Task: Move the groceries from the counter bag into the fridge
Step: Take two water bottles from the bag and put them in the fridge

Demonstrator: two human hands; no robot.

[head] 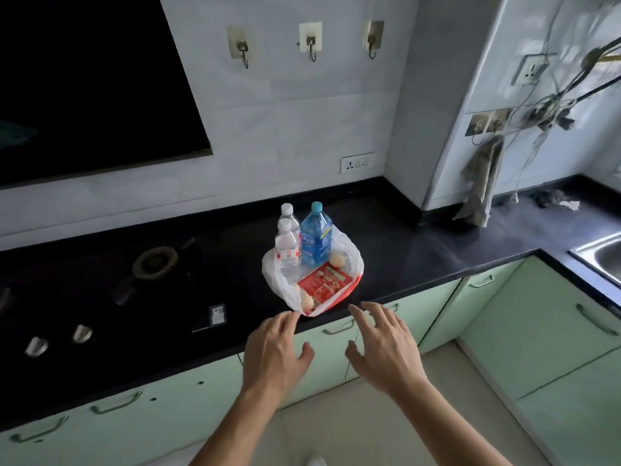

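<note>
Two bare hands reach toward the counter, palms down: the left hand [275, 351] and the right hand [386, 351], both with fingers spread and relaxed, holding nothing. The left hand's fingertips [291, 318] lie just beside the near lip of the plastic bag [279, 284]; whether they touch it cannot be told. The bag lies slumped open on the black counter [420, 250], close to its front edge. Inside, nearest the lip, rests a loose egg [306, 301]; behind it lies a flat red packet [327, 284], then a second egg [337, 260]. Farthest back stand two clear water bottles [287, 250] and a blue bottle [316, 240], all upright and close together. The fridge is out of view.

Probable hazards: tugging the thin film forward could roll the near egg over the counter edge. Lifting the packet or one bottle first may topple the remaining bottles onto the eggs. Gathering the whole bag would press heavy bottles against the shells.
</note>
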